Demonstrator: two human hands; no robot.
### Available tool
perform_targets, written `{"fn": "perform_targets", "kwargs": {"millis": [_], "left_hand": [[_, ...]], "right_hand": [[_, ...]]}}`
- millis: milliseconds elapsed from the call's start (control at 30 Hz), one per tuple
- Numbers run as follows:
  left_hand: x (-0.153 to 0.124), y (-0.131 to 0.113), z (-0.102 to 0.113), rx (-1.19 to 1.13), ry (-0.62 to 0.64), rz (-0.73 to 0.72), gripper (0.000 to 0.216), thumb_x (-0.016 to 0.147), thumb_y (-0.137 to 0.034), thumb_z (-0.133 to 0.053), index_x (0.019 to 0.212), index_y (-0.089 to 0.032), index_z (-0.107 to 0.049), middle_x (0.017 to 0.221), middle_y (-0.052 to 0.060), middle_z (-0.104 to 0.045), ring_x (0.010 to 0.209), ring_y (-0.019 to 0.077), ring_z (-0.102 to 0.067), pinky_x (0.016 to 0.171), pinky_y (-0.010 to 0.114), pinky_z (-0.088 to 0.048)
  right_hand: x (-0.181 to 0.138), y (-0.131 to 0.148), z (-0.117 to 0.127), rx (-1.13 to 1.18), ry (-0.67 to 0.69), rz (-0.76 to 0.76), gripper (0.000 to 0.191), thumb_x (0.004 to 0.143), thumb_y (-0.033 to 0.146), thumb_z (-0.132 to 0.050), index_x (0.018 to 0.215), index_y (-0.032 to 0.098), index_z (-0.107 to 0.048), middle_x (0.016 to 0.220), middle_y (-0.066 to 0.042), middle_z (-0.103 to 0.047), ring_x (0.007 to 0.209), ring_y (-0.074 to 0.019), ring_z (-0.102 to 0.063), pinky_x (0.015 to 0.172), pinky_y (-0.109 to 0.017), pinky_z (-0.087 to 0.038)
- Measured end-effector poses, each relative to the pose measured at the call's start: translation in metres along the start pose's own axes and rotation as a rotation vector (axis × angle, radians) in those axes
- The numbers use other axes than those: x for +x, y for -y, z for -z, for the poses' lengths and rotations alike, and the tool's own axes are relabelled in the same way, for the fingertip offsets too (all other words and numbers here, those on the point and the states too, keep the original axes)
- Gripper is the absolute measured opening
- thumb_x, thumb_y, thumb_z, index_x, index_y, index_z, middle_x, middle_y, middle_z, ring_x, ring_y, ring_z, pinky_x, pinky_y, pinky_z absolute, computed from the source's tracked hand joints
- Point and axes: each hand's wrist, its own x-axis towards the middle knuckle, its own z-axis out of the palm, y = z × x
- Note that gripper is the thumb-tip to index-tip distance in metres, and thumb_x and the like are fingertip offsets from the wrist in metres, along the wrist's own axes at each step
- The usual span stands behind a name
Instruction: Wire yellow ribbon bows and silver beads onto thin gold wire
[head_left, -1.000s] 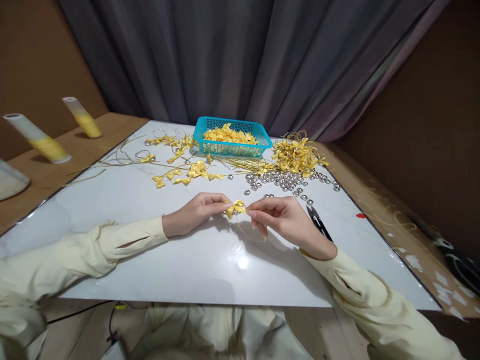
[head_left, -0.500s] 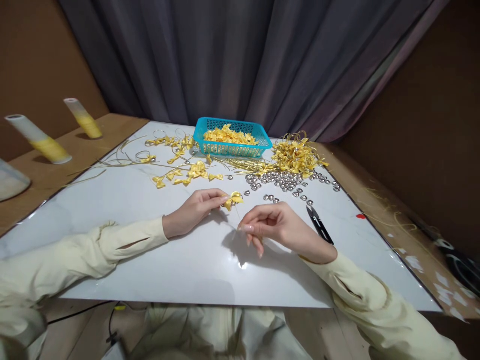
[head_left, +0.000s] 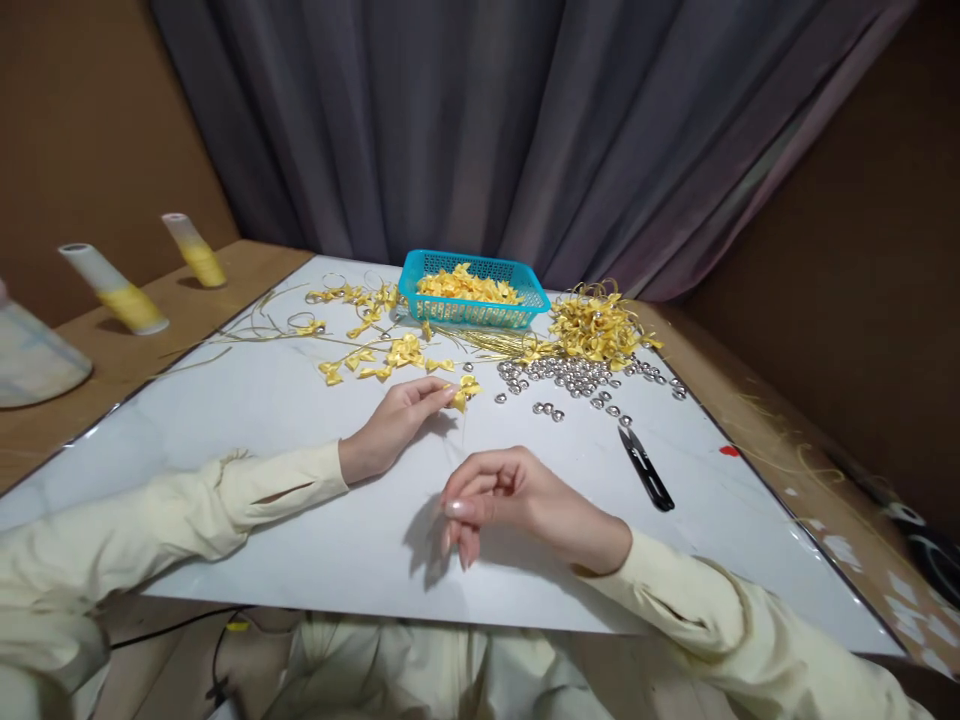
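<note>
My left hand (head_left: 401, 422) pinches a small yellow ribbon bow (head_left: 465, 392) between thumb and forefinger, just above the white tabletop. Something shiny shows at the bow's middle, too small to make out. A very thin, faint thread (head_left: 463, 430) runs down from the bow toward my right hand (head_left: 499, 500). That hand is nearer to me, thumb and forefinger pressed together on the thread, other fingers curled loosely. To its right, black thread snips (head_left: 646, 470) lie on the table.
Behind my hands stands a blue-green basket (head_left: 474, 312) of yellow bows. Silver beads (head_left: 570, 378) lie scattered in front of a pile of bows with gold cord (head_left: 600, 325). More loose bows (head_left: 405, 350) lie at left. Yellow-wound spools (head_left: 131, 303) stand on the left ledge.
My right hand has moved toward me and a little left, away from the bow. My left hand keeps its pinch, and the bow has tilted slightly. The whole view has shifted a little.
</note>
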Motion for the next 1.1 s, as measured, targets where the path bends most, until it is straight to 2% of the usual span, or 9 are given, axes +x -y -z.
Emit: {"fn": "perform_targets", "kwargs": {"millis": [167, 267, 400, 600, 1100], "left_hand": [[-0.003, -0.004, 0.0, -0.158, 0.175, 0.15, 0.018, 0.07, -0.03, -0.068, 0.07, -0.013, -0.063, 0.069, 0.0, -0.057, 0.064, 0.0097, -0.047, 0.062, 0.023, -0.034], [-0.005, -0.005, 0.0, -0.181, 0.243, 0.193, 0.019, 0.071, -0.03, -0.068, 0.072, -0.011, -0.064, 0.073, 0.002, -0.058, 0.068, 0.0109, -0.049, 0.065, 0.023, -0.035], [-0.006, -0.005, 0.0, -0.175, 0.318, 0.222, 0.018, 0.074, -0.029, -0.066, 0.074, -0.011, -0.065, 0.077, 0.004, -0.061, 0.072, 0.0124, -0.051, 0.069, 0.025, -0.035], [-0.005, -0.003, 0.002, -0.182, 0.372, 0.228, 0.016, 0.077, -0.026, -0.063, 0.076, -0.011, -0.065, 0.079, 0.006, -0.062, 0.075, 0.014, -0.052, 0.072, 0.026, -0.035], [-0.006, -0.004, 0.002, -0.137, 0.379, 0.21, 0.017, 0.076, -0.028, -0.064, 0.075, -0.011, -0.066, 0.079, 0.006, -0.062, 0.077, 0.0151, -0.052, 0.074, 0.027, -0.035]], "right_hand": [[-0.012, 0.031, 0.016, -0.37, -0.349, 0.174, 0.02, 0.07, 0.031, -0.07, 0.074, 0.012, -0.065, 0.063, -0.003, -0.067, 0.048, -0.0097, -0.06, 0.051, -0.022, -0.05], [-0.018, 0.04, 0.023, -0.53, -0.467, 0.211, 0.022, 0.07, 0.033, -0.07, 0.071, 0.011, -0.066, 0.059, -0.004, -0.066, 0.043, -0.0095, -0.058, 0.047, -0.022, -0.048], [-0.02, 0.041, 0.023, -0.634, -0.492, 0.173, 0.024, 0.071, 0.035, -0.068, 0.07, 0.011, -0.067, 0.057, -0.004, -0.065, 0.041, -0.0103, -0.058, 0.044, -0.021, -0.048], [-0.018, 0.036, 0.022, -0.642, -0.491, 0.165, 0.026, 0.071, 0.037, -0.068, 0.069, 0.011, -0.068, 0.057, -0.005, -0.065, 0.042, -0.011, -0.059, 0.044, -0.021, -0.049], [-0.02, 0.037, 0.022, -0.672, -0.499, 0.15, 0.027, 0.069, 0.038, -0.068, 0.067, 0.011, -0.069, 0.052, -0.004, -0.064, 0.039, -0.0101, -0.057, 0.043, -0.021, -0.048]]}}
